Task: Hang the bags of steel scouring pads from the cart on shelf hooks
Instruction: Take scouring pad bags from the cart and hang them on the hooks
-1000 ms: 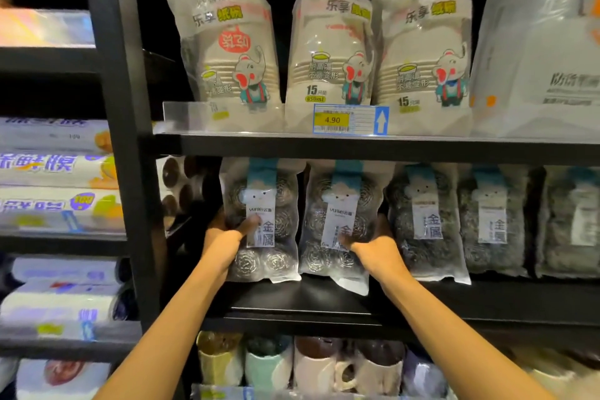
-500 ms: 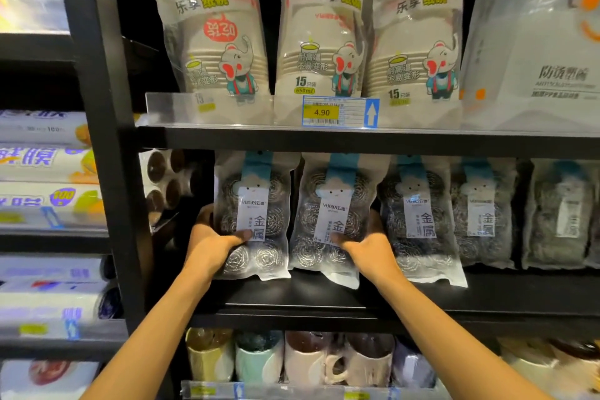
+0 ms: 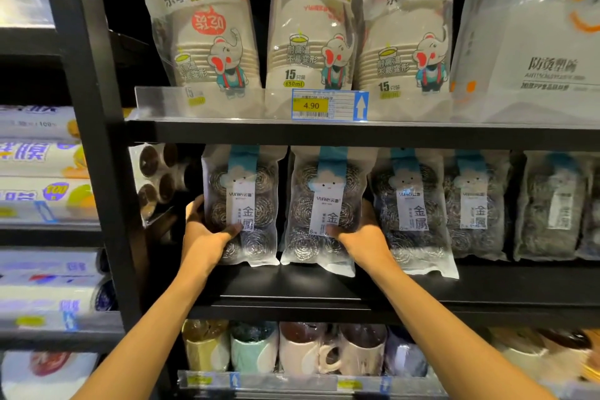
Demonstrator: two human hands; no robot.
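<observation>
Both hands are up at the middle shelf (image 3: 357, 136) now. The left grip (image 3: 203, 234), a bare hand, clasps the leftmost bag of steel scouring pads (image 3: 250, 191), fingers curled round its left edge and thumb laid across the bottom of the white label. The right grip (image 3: 360, 237) pinches the second bag (image 3: 319, 198) the same way from the other side, thumb on the front and fingers tucked behind its right edge, just beside the third bag (image 3: 412, 204) in the hanging row. Both held bags sit upright under the shelf lip, their lower corners clear of the black board (image 3: 292, 282) below. The hooks are hidden behind the headers, so I cannot tell whether either bag is on one yet. These should handle light and squashy: springy wire coils in thin, slick, crinkly film. The side edges at mid-height are a sound place to hold, or the blue header when feeding the hole, where the film looks likeliest to tear. The labels read "yunlei" over a large 金属, with a "6" low on the second bag. Overhead, the paper bowl packs (image 3: 311, 32) say 乐享 纸碗, 耐高温 不易变形, 15 and 650ml, and the yellow price tag (image 3: 311, 105) reads 4.90. Wrapped mugs (image 3: 305, 347) line the shelf below, and the cart is out of view.
</observation>
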